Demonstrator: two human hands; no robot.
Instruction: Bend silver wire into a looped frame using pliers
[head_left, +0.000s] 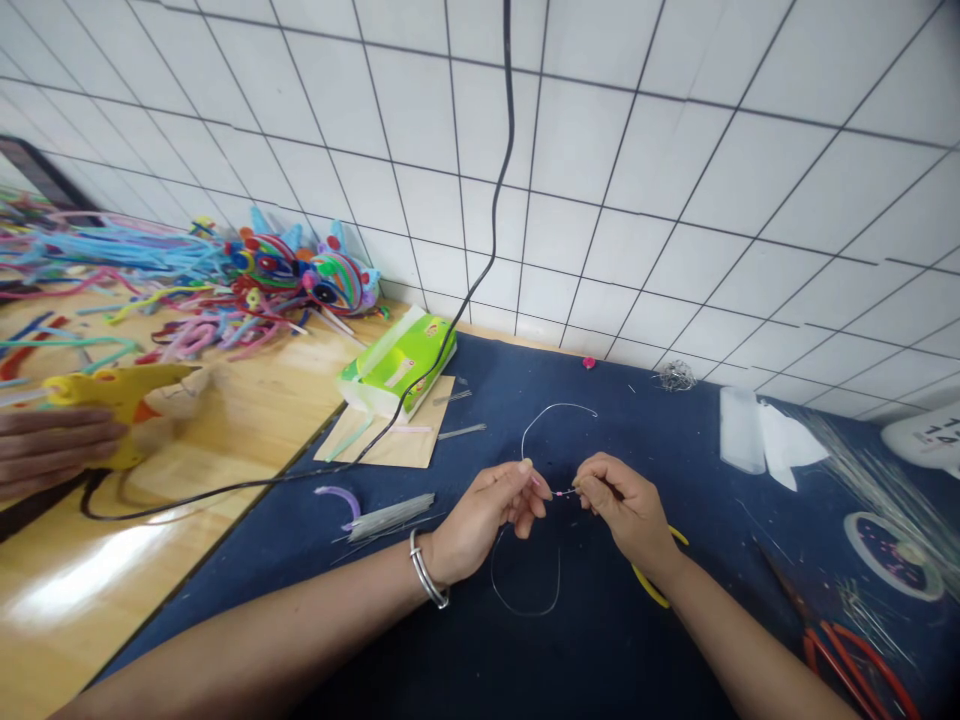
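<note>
Over the dark blue mat, my left hand (504, 508) pinches a thin wire (556, 408) that curls up and ends in a small hook, with another loop hanging below. A small pink bead (559, 493) shows on the stretch of wire between my hands. My right hand (621, 505) is closed, thumb against fingers, on the other end of that stretch. Whether more beads lie inside my fingers is hidden. Yellow handles (651, 588) of a tool stick out from beneath my right wrist.
Red-handled scissors (840, 630) and a round dish of beads (892, 556) lie right. A green tissue pack (401, 360) and a wire bundle (394, 517) lie left. A co-worker's hand (56, 450) holds a yellow glue gun (124, 405); a black cord (495, 210) hangs across the view.
</note>
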